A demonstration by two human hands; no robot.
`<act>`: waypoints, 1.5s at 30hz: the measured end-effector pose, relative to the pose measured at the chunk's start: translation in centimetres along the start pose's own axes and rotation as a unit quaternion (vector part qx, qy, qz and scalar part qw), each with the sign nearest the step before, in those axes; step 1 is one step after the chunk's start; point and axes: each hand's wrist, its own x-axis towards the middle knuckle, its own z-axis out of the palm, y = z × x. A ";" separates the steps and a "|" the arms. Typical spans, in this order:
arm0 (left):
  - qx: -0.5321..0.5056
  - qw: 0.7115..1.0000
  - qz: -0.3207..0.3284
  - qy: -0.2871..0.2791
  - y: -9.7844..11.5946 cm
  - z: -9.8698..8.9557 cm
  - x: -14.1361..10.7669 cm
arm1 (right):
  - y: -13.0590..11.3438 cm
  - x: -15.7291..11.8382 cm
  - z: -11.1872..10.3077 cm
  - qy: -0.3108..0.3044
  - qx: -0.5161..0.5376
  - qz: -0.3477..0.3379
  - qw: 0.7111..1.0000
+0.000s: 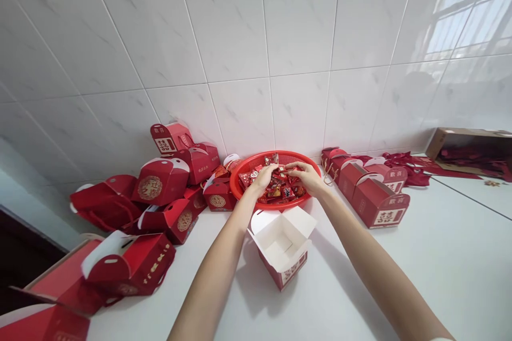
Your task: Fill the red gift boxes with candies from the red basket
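Observation:
A round red plastic basket (245,169) full of small red wrapped sweets (280,189) sits against the tiled wall. Both my hands reach into it. My left hand (264,177) has its fingers pinched down among the sweets at the left of the pile. My right hand (306,175) is bent over the right side, fingertips on a wrapper. What each hand actually grips is too small to make out. In front of the basket stands an open red gift box (282,248) with white flaps up and a bare white inside.
Several red gift boxes are heaped at the left (162,184) and two stand closed in a row at the right (374,197). A cardboard carton (452,141) with red material lies at far right. A red box (132,264) lies on a carton at the lower left counter edge.

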 end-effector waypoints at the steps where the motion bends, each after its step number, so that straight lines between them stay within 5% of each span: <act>1: 0.006 1.000 0.005 0.005 0.0 -0.1 0.0 | 0.0 0.1 -0.1 0.002 0.018 0.019 1.000; 9: 0.032 0.999 0.024 0.015 0.5 -0.2 -0.8 | 0.5 0.3 0.3 0.020 0.022 0.031 0.999; 25: 0.046 0.997 -0.010 0.062 -0.5 0.2 -0.5 | 2.8 1.6 0.0 0.186 -0.045 -0.053 0.980; 34: -0.028 0.998 0.028 0.049 -1.3 -0.1 0.3 | 2.0 0.7 0.1 0.158 -0.015 -0.069 0.985; 39: 0.112 0.987 -0.006 0.115 -1.5 -0.5 0.2 | 1.6 0.5 0.3 0.142 0.018 -0.062 0.988; 45: 0.310 0.946 -0.022 0.091 -1.3 -0.6 -0.3 | 1.8 0.6 0.2 0.148 0.013 -0.067 0.987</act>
